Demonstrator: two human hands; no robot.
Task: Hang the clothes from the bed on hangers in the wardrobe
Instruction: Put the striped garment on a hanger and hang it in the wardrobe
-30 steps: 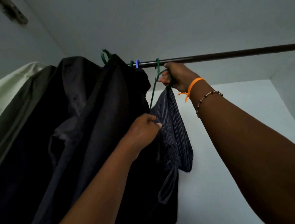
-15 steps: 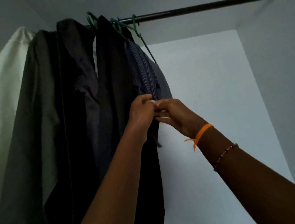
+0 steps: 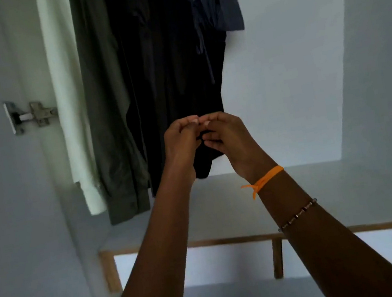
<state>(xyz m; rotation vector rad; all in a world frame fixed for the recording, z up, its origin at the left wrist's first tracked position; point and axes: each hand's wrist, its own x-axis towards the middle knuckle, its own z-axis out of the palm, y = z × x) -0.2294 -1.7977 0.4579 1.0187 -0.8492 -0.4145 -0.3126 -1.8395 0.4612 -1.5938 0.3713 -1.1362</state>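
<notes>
While four garments hang side by side in the wardrobe (image 3: 331, 79), a cream one (image 3: 69, 115), an olive shirt (image 3: 108, 123), a black garment (image 3: 169, 76) and a navy striped piece (image 3: 222, 1), the left hand (image 3: 181, 142) and right hand (image 3: 228, 136) meet at the black hem, fingers curled. Whether they pinch cloth is unclear. A downward tug could likely slip it off its unseen hanger.
</notes>
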